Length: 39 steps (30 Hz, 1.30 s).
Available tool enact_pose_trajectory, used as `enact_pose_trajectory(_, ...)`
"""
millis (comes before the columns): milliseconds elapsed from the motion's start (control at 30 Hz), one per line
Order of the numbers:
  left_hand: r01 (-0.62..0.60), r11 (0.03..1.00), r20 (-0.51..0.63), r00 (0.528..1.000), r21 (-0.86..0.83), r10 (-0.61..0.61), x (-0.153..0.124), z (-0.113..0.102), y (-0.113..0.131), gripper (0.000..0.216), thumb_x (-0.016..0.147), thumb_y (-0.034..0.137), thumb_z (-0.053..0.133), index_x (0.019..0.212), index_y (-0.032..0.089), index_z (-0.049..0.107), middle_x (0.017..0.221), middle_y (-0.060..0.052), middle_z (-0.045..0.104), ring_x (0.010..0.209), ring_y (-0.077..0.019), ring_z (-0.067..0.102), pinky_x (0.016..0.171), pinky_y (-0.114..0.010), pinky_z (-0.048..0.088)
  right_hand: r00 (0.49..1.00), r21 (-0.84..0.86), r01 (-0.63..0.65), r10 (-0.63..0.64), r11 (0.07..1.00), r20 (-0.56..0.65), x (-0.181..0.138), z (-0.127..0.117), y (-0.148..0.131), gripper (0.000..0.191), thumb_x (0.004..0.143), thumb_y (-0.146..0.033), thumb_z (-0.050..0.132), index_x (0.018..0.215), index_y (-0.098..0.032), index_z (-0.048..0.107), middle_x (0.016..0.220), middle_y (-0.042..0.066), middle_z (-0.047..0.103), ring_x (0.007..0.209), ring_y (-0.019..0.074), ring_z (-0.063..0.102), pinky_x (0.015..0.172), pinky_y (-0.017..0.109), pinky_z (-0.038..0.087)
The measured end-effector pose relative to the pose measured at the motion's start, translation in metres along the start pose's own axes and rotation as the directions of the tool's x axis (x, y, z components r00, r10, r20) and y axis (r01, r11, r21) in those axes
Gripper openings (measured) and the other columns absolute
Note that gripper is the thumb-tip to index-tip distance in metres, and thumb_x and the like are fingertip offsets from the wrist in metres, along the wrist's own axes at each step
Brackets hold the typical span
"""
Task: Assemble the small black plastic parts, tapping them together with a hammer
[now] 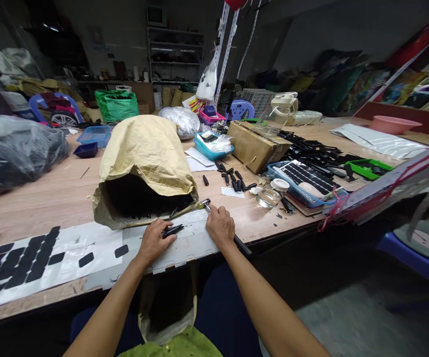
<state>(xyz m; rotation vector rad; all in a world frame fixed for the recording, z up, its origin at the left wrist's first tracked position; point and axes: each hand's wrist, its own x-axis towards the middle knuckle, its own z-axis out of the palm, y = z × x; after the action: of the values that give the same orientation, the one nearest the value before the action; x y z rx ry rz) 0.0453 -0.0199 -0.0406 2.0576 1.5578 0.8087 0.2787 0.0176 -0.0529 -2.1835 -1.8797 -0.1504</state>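
Note:
My left hand (155,242) is closed around a small black handle-like part (173,230), its pointed end facing right, just over a grey sheet (195,238) at the table's front edge. In my right hand (220,227) is a hammer (242,245); its small metal head shows above the fingers and its black grip sticks out below. Right behind both hands lies a yellow woven sack (143,148), its dark mouth facing me. Black pieces show dimly inside the mouth. Another open sack (195,305) hangs below the table edge at my lap.
Several black parts (233,179) lie behind my right hand. A cardboard box (253,145), a clear jar (270,197) and a blue tray (303,186) stand to the right. On the left, a white sheet bears black stickers (25,263). A plastic-wrapped bundle (17,153) lies far left.

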Motion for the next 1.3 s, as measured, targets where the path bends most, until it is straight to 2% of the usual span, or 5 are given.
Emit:
enact_pose_trajectory(167, 0.051, 0.995, 0.013, 0.999, -0.086, -0.05, 0.0, -0.003, 0.001, 0.022, 0.076, 0.027, 0.066, 0.098, 0.02, 0.068, 0.096, -0.005, 0.065, 0.085, -0.02, 0.06, 0.074, -0.031, 0.047, 0.999, 0.092, 0.006, -0.011, 0.996, 0.047, 0.002, -0.009, 0.003, 0.038, 0.097, -0.024, 0.041, 0.132, -0.028, 0.056, 0.103, 0.007, 0.059, 0.093, 0.0196, 0.054, 0.073, 0.028, 0.039)
enact_pose_trajectory(300, 0.071, 0.992, 0.022, 0.997, -0.107, -0.069, 0.0, -0.006, 0.004, 0.02, 0.079, 0.026, 0.063, 0.096, 0.02, 0.071, 0.091, -0.004, 0.063, 0.08, -0.0182, 0.059, 0.074, -0.031, 0.046, 1.0, 0.36, -0.029, 0.023, 0.932, 0.021, -0.013, -0.025, -0.001, 0.041, 0.096, -0.021, 0.04, 0.134, -0.026, 0.055, 0.108, 0.006, 0.062, 0.094, 0.0179, 0.058, 0.077, 0.026, 0.044)
enact_pose_trajectory(500, 0.056, 0.997, 0.054, 0.997, -0.055, -0.053, 0.001, -0.006, 0.007, 0.02, 0.078, 0.027, 0.066, 0.096, 0.024, 0.074, 0.087, -0.002, 0.062, 0.088, -0.0189, 0.059, 0.082, -0.031, 0.045, 0.963, 0.673, 0.249, -0.255, 0.697, -0.092, -0.062, -0.038, -0.02, 0.041, 0.097, -0.026, 0.037, 0.134, -0.021, 0.055, 0.121, 0.008, 0.063, 0.111, 0.0174, 0.059, 0.097, 0.029, 0.048)
enact_pose_trajectory(700, 0.059, 0.998, 0.064, 0.996, -0.016, -0.058, 0.001, -0.004, 0.007, 0.02, 0.079, 0.026, 0.066, 0.096, 0.025, 0.075, 0.088, -0.001, 0.062, 0.092, -0.0193, 0.057, 0.082, -0.031, 0.044, 0.953, 0.694, 0.258, -0.296, 0.672, -0.069, -0.082, -0.04, -0.032, 0.041, 0.098, -0.025, 0.037, 0.135, -0.023, 0.054, 0.118, 0.008, 0.065, 0.108, 0.0171, 0.061, 0.095, 0.031, 0.05)
enact_pose_trajectory(1300, 0.06, 0.998, 0.086, 0.995, -0.036, -0.057, 0.002, -0.004, 0.006, 0.009, 0.079, 0.022, 0.064, 0.082, 0.024, 0.072, 0.088, -0.001, 0.061, 0.09, -0.018, 0.056, 0.079, -0.029, 0.042, 0.932, 0.605, 0.276, -0.362, 0.747, 0.021, -0.091, -0.041, -0.049, 0.042, 0.097, -0.021, 0.035, 0.133, -0.026, 0.056, 0.102, 0.005, 0.065, 0.094, 0.0162, 0.062, 0.087, 0.027, 0.051)
